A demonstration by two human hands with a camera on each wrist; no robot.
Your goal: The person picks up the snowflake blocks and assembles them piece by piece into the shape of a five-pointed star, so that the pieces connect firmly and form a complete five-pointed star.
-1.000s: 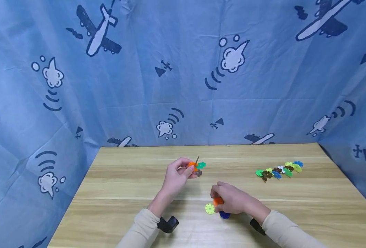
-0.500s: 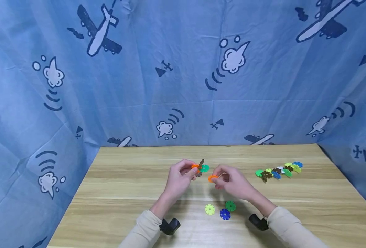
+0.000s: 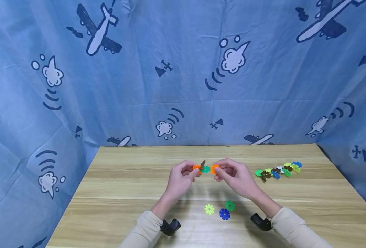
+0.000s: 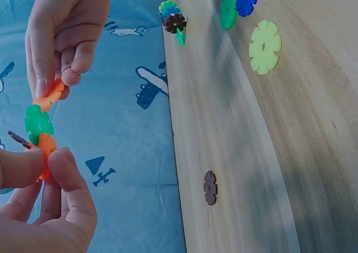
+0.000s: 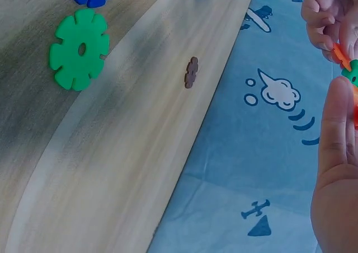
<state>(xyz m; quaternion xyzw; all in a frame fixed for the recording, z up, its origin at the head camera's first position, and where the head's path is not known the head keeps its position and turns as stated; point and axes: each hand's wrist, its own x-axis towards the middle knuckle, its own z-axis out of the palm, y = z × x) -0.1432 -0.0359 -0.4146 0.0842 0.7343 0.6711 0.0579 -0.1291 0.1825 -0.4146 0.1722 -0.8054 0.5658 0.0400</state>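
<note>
My left hand (image 3: 180, 177) pinches an orange slotted flower disc (image 4: 48, 146) that is joined to a green disc (image 4: 38, 122) and an upright brown disc (image 3: 203, 164). Facing it, my right hand (image 3: 237, 177) pinches a second orange disc (image 3: 214, 169) between thumb and fingers. In the left wrist view this second disc's edge meets the green disc's rim. Both hands are held above the wooden table. Fingers cover part of each orange disc.
A yellow-green disc (image 3: 209, 209), a blue disc (image 3: 224, 214) and a green disc (image 3: 230, 206) lie nearer on the table (image 3: 124, 193). A brown disc (image 4: 210, 187) lies farther back. An assembled chain of colored discs (image 3: 276, 171) rests at right. A patterned blue curtain (image 3: 189, 86) stands behind.
My right hand has picked up an orange disc from among the loose ones, uncovering the green disc, and carried it up to the left hand's joined discs. The left hand has shifted slightly right.
</note>
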